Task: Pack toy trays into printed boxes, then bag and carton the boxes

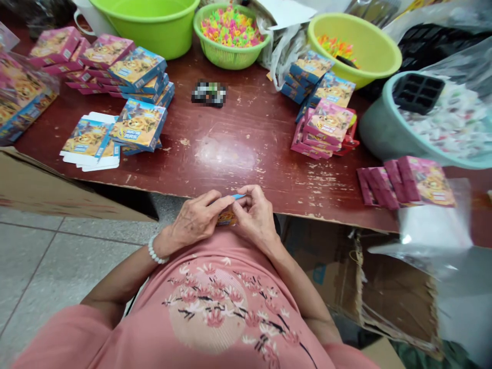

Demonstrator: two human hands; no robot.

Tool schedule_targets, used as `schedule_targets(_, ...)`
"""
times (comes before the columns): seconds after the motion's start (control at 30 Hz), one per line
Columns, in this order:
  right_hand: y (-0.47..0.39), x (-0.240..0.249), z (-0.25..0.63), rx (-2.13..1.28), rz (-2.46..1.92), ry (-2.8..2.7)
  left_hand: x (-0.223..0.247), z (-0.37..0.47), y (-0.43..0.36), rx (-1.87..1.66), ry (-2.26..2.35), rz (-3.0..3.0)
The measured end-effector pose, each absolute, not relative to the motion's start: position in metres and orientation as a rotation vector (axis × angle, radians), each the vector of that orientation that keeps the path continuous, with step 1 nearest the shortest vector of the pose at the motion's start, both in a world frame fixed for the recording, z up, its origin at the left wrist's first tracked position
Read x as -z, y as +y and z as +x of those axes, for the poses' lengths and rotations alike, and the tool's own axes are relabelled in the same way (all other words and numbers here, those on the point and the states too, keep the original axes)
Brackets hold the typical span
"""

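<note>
Between both hands, at the table's front edge and close to the body, is a small blue and yellow box (226, 217), mostly hidden by the fingers. My left hand (198, 215) has its fingers closed on the box's left side. On the right side my right hand (255, 212) pinches it near a blue edge at the top. Flat unfolded cartons (82, 138) lie at the left of the table, next to a blue box (139, 122) that rests on others.
Stacks of pink boxes (108, 50) stand back left, more pink boxes (328, 120) at right. Behind are a green tub (154, 31), a green basket (232, 54), a yellow basin (369, 48) and a pale blue tub (378, 120). Cardboard boxes (400, 287) sit below the table.
</note>
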State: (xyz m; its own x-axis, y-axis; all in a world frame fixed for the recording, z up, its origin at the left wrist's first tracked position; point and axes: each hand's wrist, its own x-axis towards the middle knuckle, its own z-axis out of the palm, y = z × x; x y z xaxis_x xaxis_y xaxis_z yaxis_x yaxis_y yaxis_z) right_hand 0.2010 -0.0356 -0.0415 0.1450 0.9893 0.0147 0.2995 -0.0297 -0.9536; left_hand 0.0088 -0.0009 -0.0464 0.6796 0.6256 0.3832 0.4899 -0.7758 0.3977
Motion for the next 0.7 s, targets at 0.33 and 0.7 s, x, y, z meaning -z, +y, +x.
schedule_targets(0.33, -0.031, 0.059, 0.221, -0.635, -1.707, -1.650, 0.035, 0.004, 0.023, -0.607, 0.883, 2.324)
schedule_targets(0.7, 0.020, 0.026, 0.254, -0.492, -1.154, -1.985, 0.006, -0.046, 0.064, -1.148, 0.907, 1.901)
